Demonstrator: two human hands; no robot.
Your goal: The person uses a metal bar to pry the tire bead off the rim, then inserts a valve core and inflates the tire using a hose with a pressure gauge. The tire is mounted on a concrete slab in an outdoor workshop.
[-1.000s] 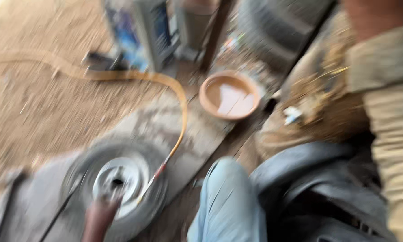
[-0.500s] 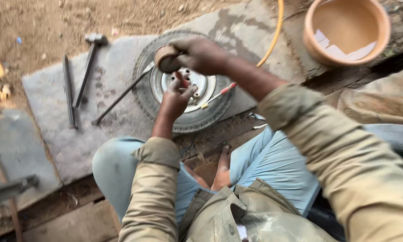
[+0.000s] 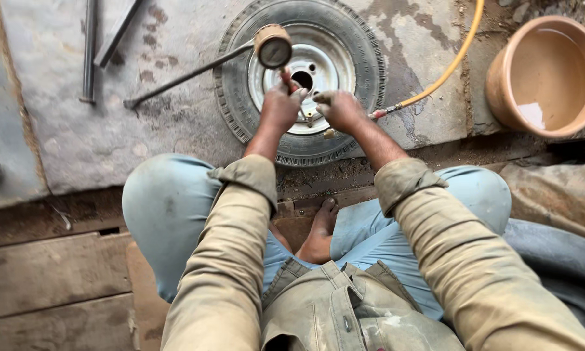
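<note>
Because the small wheel lies flat on the stone slab before your knees, you should judge it heavy and rigid: rubber tread grippy, steel rim hard, best lifted by the rim edge. Your left hand is closed around the stem of a round gauge (glass face, probably fragile). Your right hand pinches the fitting where the yellow hose ends, at the rim; that hose looks light and flexible.

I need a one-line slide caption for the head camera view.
Seated person's left hand holds a round gauge while the right hand grips a yellow hose fitting over a small wheel.
</note>
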